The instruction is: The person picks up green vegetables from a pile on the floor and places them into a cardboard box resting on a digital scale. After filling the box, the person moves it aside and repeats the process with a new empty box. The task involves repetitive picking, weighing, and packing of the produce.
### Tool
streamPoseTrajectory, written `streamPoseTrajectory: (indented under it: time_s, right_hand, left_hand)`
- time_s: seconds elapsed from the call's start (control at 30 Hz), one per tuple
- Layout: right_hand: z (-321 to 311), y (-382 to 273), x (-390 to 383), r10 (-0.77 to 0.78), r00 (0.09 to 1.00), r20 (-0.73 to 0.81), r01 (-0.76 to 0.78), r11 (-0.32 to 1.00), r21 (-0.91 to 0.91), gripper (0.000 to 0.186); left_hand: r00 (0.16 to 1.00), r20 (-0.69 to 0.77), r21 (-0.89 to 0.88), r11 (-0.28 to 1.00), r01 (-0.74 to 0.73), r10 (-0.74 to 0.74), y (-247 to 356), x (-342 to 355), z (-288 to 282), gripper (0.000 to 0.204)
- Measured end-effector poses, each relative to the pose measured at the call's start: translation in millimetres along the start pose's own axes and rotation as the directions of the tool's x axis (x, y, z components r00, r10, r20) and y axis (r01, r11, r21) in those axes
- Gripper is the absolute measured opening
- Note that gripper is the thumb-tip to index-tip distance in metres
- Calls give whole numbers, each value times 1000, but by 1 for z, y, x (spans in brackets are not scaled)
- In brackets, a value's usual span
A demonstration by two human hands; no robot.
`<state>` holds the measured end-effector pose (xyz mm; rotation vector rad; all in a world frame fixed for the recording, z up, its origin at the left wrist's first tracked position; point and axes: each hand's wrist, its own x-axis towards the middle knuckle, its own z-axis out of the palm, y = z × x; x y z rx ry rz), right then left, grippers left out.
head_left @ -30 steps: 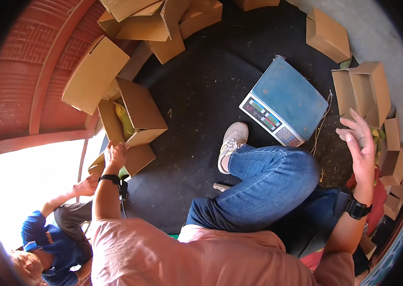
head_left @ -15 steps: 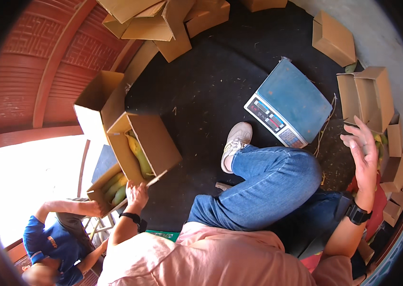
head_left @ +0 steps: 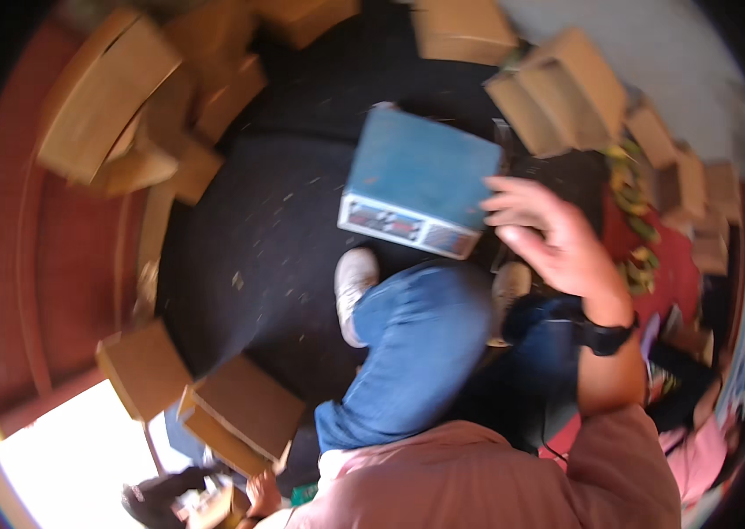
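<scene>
At the lower left, my left hand (head_left: pixel 263 495) is closed at the near edge of a cardboard box (head_left: pixel 247 406); motion blurs its fingers. This box stands with a flap up, and its contents are hidden from here. My right hand (head_left: pixel 550 236), a dark watch on its wrist, is raised with fingers apart and nothing in them. Its fingertips overlap the right edge of a digital scale (head_left: pixel 425 167) in the view; whether they touch cannot be told. The scale has a bare blue-grey platform and a white front panel with a keypad, and sits on black floor covering.
Another carton (head_left: pixel 145 368) stands left of the box. Piled cartons (head_left: pixel 112 97) fill the far left, and open cartons (head_left: pixel 566 93) line the right wall. Green-yellow produce (head_left: pixel 632 189) lies by a red cloth (head_left: pixel 667 269). Another person in pink (head_left: pixel 698 454) is at the right edge.
The whole view has swung right, shifting the scale and boxes leftward in the picture. My right hand has come toward the scale. The vegetables in the left boxes no longer show clearly.
</scene>
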<state>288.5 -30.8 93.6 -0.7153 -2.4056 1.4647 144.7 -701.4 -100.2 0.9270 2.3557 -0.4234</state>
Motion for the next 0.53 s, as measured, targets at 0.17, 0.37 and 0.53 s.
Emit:
streamPoseTrajectory:
  time_s: [0.17,0.37,0.53]
  right_hand:
    - [-19,-7,-10,-129,990,-48,126,990,-64,41]
    - [-65,-38,-61,-187,974,-125,167,974,-153,41]
    - [-150,-21,-95,20,1000,7,-17,960,-279,43]
  left_hand:
    - [992,128,-46,999,0,5,40,57,-84,21]
    - [979,-25,-152,967,-205,204,140,126,-299,23]
    - [631,-612,-160,707,-689,477,281,159,-448,38]
